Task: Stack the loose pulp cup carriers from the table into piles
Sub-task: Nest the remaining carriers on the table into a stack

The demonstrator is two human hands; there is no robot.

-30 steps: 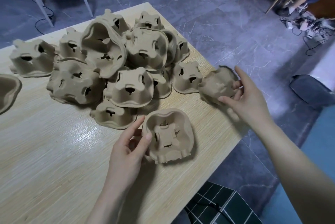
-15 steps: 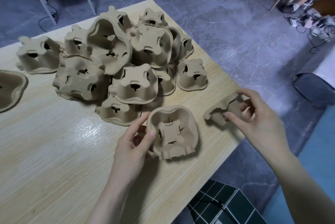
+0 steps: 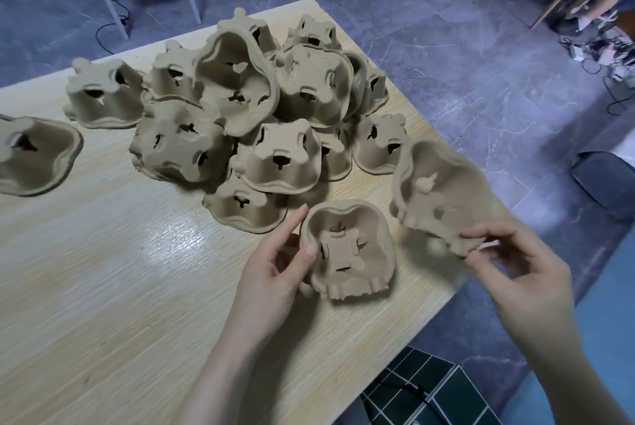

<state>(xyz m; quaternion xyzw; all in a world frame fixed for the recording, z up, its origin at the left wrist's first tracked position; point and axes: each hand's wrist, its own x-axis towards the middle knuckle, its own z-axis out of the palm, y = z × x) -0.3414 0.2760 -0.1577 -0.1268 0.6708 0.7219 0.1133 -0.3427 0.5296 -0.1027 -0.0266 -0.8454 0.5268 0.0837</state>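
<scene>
Since half a second ago the right hand (image 3: 522,273) has turned its pulp cup carrier (image 3: 443,194) from edge-on to hollow side up and lifted it, so it now hangs tilted over the table's right edge, just right of the carrier lying in front of the person. The thumb and forefinger pinch the near rim of that lifted carrier; the other fingers curl loosely beneath, partly hidden by the hand itself, and the pulp near the grip is blurred. The left hand (image 3: 275,273) has hardly shifted: its thumb hooks over the left rim of the upturned carrier (image 3: 347,249) resting on the wooden table (image 3: 103,287) near the right edge, the forefinger lies straight along the outer wall, and the remaining fingers are tucked behind the wall out of sight, so I cannot tell how they lie. Beyond it, toward the table's far right corner, sits the heap of loose carriers (image 3: 261,108), most of them bottom-up, two tipped on edge with their hollows facing the camera; several at the back are covered by those in front, so a count is not possible. One inverted carrier (image 3: 103,94) stands apart toward the far left, and another upturned one (image 3: 34,153) is cut off by the left border. A dark grid-patterned object (image 3: 429,390) shows below the table's near right corner, also cut off.
</scene>
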